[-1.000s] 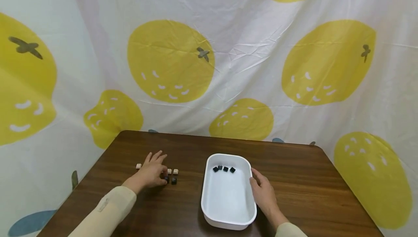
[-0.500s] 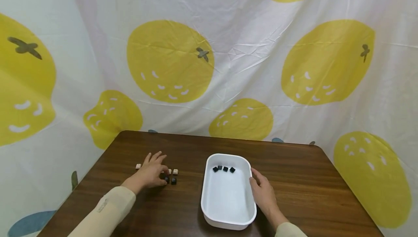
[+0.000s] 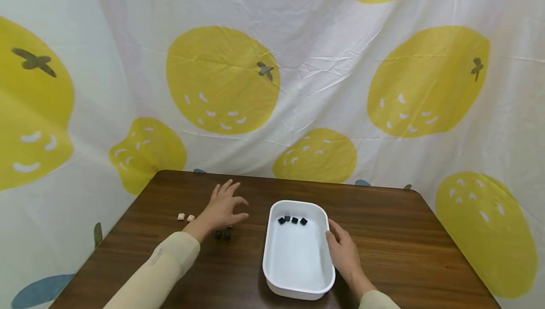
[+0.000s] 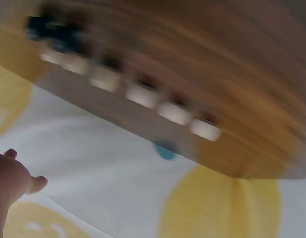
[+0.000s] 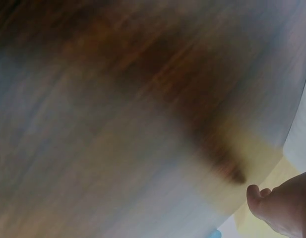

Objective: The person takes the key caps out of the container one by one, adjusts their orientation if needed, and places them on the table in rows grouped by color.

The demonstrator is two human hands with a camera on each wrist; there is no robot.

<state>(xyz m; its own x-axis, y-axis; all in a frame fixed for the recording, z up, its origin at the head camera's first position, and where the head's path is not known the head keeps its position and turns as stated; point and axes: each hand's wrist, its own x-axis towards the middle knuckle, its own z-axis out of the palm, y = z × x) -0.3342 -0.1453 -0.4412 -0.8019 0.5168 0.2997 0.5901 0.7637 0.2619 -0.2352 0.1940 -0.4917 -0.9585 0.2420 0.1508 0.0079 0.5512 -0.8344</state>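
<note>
My left hand [image 3: 221, 208] hovers over the left part of the table, its fingers spread and thumb apart, with nothing seen between them. Just below it sit two black keycaps [image 3: 223, 235]. Pale keycaps [image 3: 190, 218] lie near the wrist, partly covered by the hand and sleeve. The left wrist view, blurred, has a row of several pale keycaps [image 4: 141, 95] beside the two black keycaps [image 4: 63, 37]. On the right, my right hand [image 3: 346, 251] holds the rim of a white tray [image 3: 300, 261], thumb on the rim. Several black keycaps [image 3: 294, 220] lie inside at its far end.
The brown wooden table [image 3: 400, 242] extends to the right of the tray. Behind it hangs a white curtain [image 3: 315, 67] with a yellow lemon print. The right wrist view is mostly blurred table [image 5: 118, 148].
My left hand has lifted away from the black keycaps, moving right and farther from me, and its fingers have spread. The right hand and tray stay still.
</note>
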